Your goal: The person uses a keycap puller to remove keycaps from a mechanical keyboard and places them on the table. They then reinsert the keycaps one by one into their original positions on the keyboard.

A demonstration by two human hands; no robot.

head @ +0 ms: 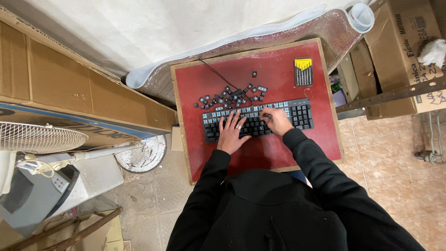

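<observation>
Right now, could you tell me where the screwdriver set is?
The screwdriver set lies at the red table's far right corner, beyond the keyboard.

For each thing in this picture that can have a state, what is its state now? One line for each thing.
keyboard: flat on the red table, many top-row keycaps off
loose keycaps: piled on the table behind the keyboard
screwdriver set: closed case, lying flat, untouched
left hand: open, fingers spread on the keys
right hand: curled, pinching a small tool on a key
cardboard box: open

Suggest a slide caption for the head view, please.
Both hands, left and right, on a black keyboard, loose keycaps behind.
</observation>
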